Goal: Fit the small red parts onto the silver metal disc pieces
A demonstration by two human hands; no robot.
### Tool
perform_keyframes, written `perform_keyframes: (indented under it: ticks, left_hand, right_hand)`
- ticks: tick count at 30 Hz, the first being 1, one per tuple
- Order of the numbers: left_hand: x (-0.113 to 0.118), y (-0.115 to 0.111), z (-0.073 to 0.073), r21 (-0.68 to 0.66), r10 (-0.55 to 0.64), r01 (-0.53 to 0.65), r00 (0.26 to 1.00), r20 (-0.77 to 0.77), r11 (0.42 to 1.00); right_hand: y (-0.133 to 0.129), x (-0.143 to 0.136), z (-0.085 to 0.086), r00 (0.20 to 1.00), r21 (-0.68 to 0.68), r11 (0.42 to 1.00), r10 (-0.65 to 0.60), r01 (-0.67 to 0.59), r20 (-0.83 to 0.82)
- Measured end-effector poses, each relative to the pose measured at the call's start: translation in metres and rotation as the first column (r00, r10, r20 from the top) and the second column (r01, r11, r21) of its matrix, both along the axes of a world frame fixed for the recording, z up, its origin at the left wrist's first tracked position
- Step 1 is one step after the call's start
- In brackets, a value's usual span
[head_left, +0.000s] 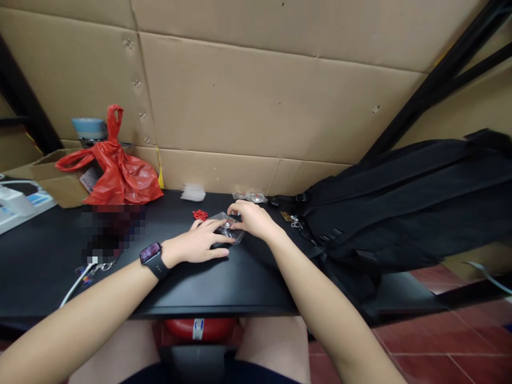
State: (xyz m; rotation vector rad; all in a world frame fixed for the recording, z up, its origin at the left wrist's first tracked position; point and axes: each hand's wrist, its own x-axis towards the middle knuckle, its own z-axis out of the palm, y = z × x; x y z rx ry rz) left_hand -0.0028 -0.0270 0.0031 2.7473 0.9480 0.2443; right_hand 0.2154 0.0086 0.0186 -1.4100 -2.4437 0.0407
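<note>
A small clear plastic bag [224, 217] with shiny and red bits inside lies flat on the black table. My left hand [198, 242], with a dark smartwatch on its wrist, is spread open with its fingertips resting on the bag. At the bag's right side, my right hand [254, 218] has its fingers curled toward the thumb. Something small and pale shows between them, too small to name. Just left of the bag sits a little heap of red pieces [200, 215].
Behind lie a stack of clear bags [193, 192] and more small packets [250, 198]. A red plastic bag [124, 173] and a cardboard box [60, 184] stand at left, near a power strip [24, 208]. A black backpack [416, 197] fills the right side, with keys [296, 222] beside it.
</note>
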Motion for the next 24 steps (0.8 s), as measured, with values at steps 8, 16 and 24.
perform_keyframes:
  ticks: [8, 16, 24]
  left_hand:
    - [-0.003, 0.002, 0.000, -0.023, 0.001, -0.001, 1.000, 0.003, 1.000]
    - [-0.006, 0.005, 0.001, 0.013, -0.017, 0.017, 1.000, 0.019, 1.000]
    - [-0.005, 0.006, 0.006, 0.011, 0.015, -0.015, 0.999, 0.034, 1.000]
  right_hand:
    - [0.001, -0.016, -0.009, 0.998, 0.060, 0.998, -0.036, 0.033, 0.057]
    - [0.009, 0.002, -0.009, 0.992, -0.068, 0.990, 0.128, -0.127, 0.003]
    - [0.006, 0.020, 0.001, 0.963, -0.213, 0.940, 0.256, -0.268, -0.082]
